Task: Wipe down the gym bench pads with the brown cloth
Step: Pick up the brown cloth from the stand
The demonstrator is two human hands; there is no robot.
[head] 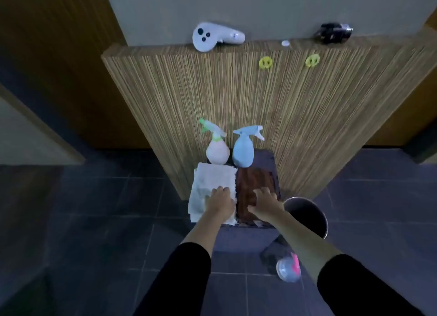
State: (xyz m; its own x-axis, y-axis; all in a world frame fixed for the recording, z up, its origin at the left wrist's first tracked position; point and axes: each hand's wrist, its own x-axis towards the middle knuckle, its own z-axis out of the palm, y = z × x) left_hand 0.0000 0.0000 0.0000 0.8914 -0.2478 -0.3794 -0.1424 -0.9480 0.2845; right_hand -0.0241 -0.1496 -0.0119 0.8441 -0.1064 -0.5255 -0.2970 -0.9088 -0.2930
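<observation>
As the person bends over the low dark desk (271, 160), the right hand (263, 204) lies splayed on the brown cloth (254, 180), fingers spread and thumb out, not closed around it. The left hand (221, 201) sits on the white cloth (212, 176) alongside, knuckles bent; I cannot tell whether it grips. Behind the cloths stand a pink spray bottle (217, 153) and a blue spray bottle (243, 153). A steel bin (316, 216) stands just right of the desk.

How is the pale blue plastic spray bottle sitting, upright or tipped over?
Upright: the pale blue plastic spray bottle stands on its base, trigger head on top, just behind the flat brown cloth.
</observation>
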